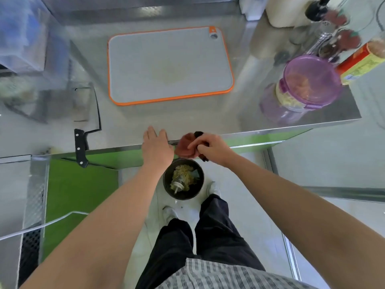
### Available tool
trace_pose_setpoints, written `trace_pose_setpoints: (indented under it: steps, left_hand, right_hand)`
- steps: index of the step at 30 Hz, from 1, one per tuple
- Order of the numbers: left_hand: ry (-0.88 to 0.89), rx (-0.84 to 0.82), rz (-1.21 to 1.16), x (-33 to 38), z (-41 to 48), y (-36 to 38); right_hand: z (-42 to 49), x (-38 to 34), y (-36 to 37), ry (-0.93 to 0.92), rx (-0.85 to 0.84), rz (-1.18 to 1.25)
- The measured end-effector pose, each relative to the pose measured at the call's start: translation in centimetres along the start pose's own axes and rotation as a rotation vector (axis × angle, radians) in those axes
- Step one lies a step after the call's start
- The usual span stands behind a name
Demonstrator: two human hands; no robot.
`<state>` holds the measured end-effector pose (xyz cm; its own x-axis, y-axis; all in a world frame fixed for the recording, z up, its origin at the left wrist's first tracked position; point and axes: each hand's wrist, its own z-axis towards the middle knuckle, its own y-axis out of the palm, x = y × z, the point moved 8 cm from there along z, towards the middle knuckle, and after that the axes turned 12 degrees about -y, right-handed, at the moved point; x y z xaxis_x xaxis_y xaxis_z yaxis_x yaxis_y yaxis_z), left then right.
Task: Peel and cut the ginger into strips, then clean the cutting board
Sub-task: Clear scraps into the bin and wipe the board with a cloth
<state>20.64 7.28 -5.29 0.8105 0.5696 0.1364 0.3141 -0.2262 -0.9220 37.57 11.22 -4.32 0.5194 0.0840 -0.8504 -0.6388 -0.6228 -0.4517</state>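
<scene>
Steel counter (187, 119) stretches out ahead of both hands, shiny, full of reflections. Straight ahead, well beyond the fingertips, the grey cutting board (169, 65) with its orange rim lies flat, a faint yellowish stain near its middle. Off to the left of the left hand (157, 146), a cleaver (80, 147) lies on the steel, black handle poking over the near edge. Far right of the right hand (210, 148), a purple lidded tub (308, 84) stands near the corner, with a red and yellow canister (362, 59) beyond it. At the near edge, under the right hand, a reddish cloth (184, 146). Down between the forearms, a black bin (183, 179) sits on the pale floor (157, 197)
</scene>
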Motion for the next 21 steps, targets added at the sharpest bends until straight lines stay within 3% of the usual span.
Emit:
trace_pose_setpoints:
  steps: [2,7,10,12,16,18,21]
  left_hand:
    - [0.002,0.003,-0.009,1.6,-0.2,-0.1]
    - [0.151,0.033,-0.173,8.7,-0.2,-1.1]
    - [0.161,-0.068,-0.311,13.9,0.1,-0.8]
    - [0.149,-0.129,-0.377,17.5,0.4,-0.7]
    - [0.209,-0.12,-0.348,23.3,1.1,-0.8]
    - [0.228,-0.096,-0.292,24.7,1.7,-0.6]
    - [0.207,-0.083,-0.253,25.4,3.2,-0.2]
  right_hand:
    - [-1.4,0.2,-1.4,0.052,0.044,0.165]
    - [-3.5,7.8,-11.7,0.377,0.544,0.636]
    - [-3.4,11.7,-15.6,0.402,0.557,1.191]
    - [-3.3,13.5,-18.3,0.35,0.586,1.411]
    - [-4.0,16.5,-23.6,0.415,0.786,1.149]
    - [-3.7,16.3,-24.7,0.461,0.732,0.995]
    - [-2.4,15.2,-24.5,0.462,0.649,0.951]
